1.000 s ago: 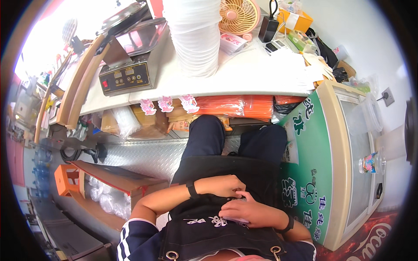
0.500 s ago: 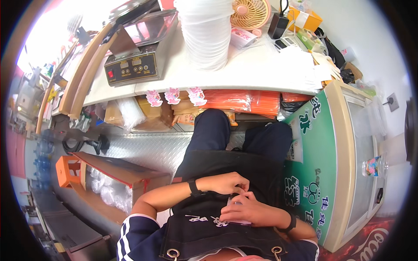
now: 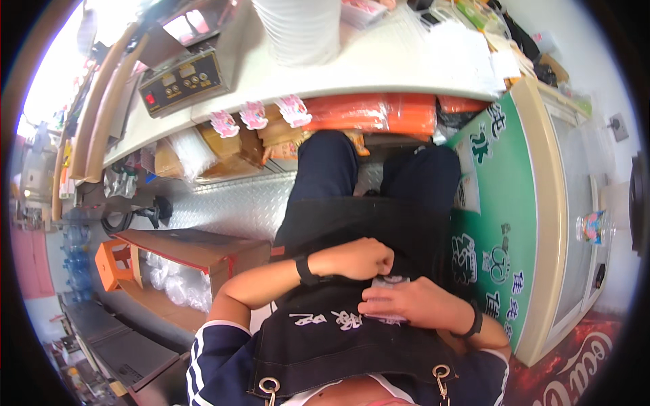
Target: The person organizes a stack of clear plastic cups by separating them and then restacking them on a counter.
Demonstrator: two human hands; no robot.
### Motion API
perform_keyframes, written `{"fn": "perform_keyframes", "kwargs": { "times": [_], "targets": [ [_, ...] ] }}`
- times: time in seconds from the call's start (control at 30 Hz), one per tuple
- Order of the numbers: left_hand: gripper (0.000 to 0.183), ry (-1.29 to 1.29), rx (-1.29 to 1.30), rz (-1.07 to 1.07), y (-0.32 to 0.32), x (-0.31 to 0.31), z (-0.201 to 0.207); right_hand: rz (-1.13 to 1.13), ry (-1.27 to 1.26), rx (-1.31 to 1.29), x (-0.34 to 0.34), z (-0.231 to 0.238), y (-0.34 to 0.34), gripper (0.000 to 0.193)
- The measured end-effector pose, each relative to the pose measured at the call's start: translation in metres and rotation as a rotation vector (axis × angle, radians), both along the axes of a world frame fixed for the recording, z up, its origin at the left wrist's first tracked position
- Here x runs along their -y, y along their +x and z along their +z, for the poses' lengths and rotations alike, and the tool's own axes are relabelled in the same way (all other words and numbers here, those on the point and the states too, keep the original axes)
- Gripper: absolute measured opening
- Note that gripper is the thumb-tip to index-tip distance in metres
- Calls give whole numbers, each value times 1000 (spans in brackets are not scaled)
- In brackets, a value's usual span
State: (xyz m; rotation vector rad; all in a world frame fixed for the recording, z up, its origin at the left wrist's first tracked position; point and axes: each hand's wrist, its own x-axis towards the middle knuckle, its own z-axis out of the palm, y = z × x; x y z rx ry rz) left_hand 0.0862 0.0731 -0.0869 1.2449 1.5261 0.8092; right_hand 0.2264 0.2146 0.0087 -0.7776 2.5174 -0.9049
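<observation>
Over the black apron (image 3: 338, 223) on my lap, both hands are close together. My right hand (image 3: 420, 301) is closed around a small, flat, light-coloured stack, perhaps of cards (image 3: 394, 279); its edge shows above and below my fingers, and the rest is covered. Just above and to the left is my left hand (image 3: 355, 259), its fingers curled down toward the stack's upper edge. Whether those fingertips pinch anything is hidden. A dark wristband (image 3: 306, 271) is on my left wrist and another band (image 3: 468, 321) on my right.
Ahead stands a white counter (image 3: 379, 68) with a stack of white cups or lids (image 3: 301, 30) and a control box (image 3: 183, 82). Orange packages (image 3: 372, 113) lie beneath it. An open carton (image 3: 203, 254) of clear plastic is left; a green-sided freezer (image 3: 501, 223) stands right.
The view has tipped down and shifted, so the counter sits higher. My left hand has drawn slightly apart from my right, with its fingers curled in more. The right hand keeps hold of the stack.
</observation>
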Motion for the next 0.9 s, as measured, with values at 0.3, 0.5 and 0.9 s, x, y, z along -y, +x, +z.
{"fn": "perform_keyframes", "kwargs": {
  "times": [0.3, 0.5, 0.9],
  "targets": [
    [23, -77, -98, -174, -2, 17, 7, 24, -144, 228, -31, 9, -5, 58],
    [19, 199, -434, -213, 13, 12, -9, -19, -84, 109, -20, 5, 6, 64],
    [10, 338, -516, -165, -8, -14, 10, 45, 98, -217, 7, 1, 8, 39]
  ]
}}
